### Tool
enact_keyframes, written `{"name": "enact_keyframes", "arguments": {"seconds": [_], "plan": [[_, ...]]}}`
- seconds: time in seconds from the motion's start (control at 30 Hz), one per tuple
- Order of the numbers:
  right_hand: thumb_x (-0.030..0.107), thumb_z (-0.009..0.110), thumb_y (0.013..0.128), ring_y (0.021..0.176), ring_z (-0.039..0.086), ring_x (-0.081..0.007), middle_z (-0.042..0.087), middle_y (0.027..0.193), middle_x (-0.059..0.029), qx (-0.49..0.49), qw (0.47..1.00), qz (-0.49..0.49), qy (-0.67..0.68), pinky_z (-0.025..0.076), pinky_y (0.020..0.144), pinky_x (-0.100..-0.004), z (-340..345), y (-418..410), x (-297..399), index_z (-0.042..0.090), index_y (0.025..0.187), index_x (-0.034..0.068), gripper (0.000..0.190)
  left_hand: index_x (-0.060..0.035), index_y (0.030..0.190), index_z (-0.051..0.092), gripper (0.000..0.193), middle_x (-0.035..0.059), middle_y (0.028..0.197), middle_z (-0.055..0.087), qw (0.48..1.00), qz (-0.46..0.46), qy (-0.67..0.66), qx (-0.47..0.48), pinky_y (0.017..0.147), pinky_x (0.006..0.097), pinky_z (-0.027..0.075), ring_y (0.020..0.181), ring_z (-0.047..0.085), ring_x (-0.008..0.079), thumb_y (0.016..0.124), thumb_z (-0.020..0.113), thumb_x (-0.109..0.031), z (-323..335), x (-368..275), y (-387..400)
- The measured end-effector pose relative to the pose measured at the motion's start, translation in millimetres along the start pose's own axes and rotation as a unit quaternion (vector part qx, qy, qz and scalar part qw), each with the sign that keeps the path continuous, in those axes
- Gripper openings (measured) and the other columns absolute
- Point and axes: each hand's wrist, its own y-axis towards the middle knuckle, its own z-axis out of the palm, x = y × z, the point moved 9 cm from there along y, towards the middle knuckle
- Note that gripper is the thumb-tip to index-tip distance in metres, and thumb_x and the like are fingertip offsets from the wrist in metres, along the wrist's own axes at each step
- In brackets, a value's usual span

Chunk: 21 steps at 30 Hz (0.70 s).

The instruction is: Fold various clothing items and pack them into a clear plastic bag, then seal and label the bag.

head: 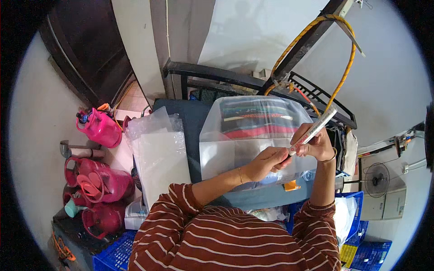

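My right hand (313, 144) grips a white permanent marker (317, 128), its rear end tilted up to the right. At its lower end, my left hand (269, 162) is closed around the dark cap or tip; which of the two is hidden by the fingers. Both hands are over a large translucent plastic bag (234, 152) that lies on a dark table (196, 135). Stacked items in several colours, seemingly folded fabric, show through the bag. An orange object (291, 185) sits by the bag's lower right edge.
Flat plastic bags (162, 159) are piled left of the filled bag. Pink gas cylinders (112, 183) stand farther left. A black metal frame (217, 76) with a yellow cable (351, 64) rises behind the table. Blue plastic crates (371, 255) are at lower right, near a fan (375, 179).
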Motion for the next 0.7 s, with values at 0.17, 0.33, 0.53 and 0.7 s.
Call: {"name": "enact_keyframes", "arguments": {"seconds": [0.17, 0.33, 0.53, 0.7], "plan": [[0.021, 0.079, 0.061, 0.045, 0.051, -0.0095, 0.058, 0.062, -0.0089, -0.012, 1.000, 0.002, -0.006, 0.039, 0.039, -0.0192, -2, 11, -1, 0.058, 0.075, -0.005, 0.036, -0.0086, 0.071, 0.041, 0.046, -0.0054, 0.059, 0.027, 0.995, -0.011, -0.098, 0.018, 0.044, 0.0205, 0.017, 0.049, 0.021, 0.0049, 0.091, 0.033, -0.049, 0, 3, 2], [0.023, 0.079, 0.059, 0.042, 0.050, -0.0092, 0.056, 0.057, -0.0081, -0.010, 1.000, 0.027, 0.007, 0.039, 0.038, -0.0198, 1, 21, -6, 0.057, 0.071, -0.005, 0.037, -0.0117, 0.071, 0.041, 0.045, -0.0064, 0.057, 0.025, 0.976, -0.019, -0.210, 0.052, 0.043, 0.0202, 0.016, 0.047, 0.019, 0.0037, 0.089, 0.033, -0.052, 4, 2, 3], [0.021, 0.055, 0.083, 0.054, 0.044, -0.0048, 0.048, 0.066, -0.0017, -0.262, 0.907, -0.185, 0.271, 0.036, 0.045, -0.0148, -109, 7, 14, 0.049, 0.091, 0.004, 0.020, -0.0111, 0.068, 0.039, 0.050, -0.0053, 0.056, 0.025, 0.973, -0.109, -0.148, 0.139, 0.045, 0.0206, 0.020, 0.049, 0.022, 0.0065, 0.088, 0.029, -0.056, 28, 26, -19], [0.012, 0.060, 0.078, 0.054, 0.051, -0.0071, 0.056, 0.070, -0.0039, -0.187, 0.979, -0.006, -0.084, 0.041, 0.041, -0.0201, -50, 46, -4, 0.055, 0.089, 0.000, 0.017, -0.0056, 0.070, 0.043, 0.045, 0.0036, 0.057, 0.038, 0.984, -0.012, 0.083, 0.160, 0.050, 0.0282, 0.031, 0.051, 0.036, 0.0150, 0.093, 0.031, -0.043, 40, 27, -15]]}}
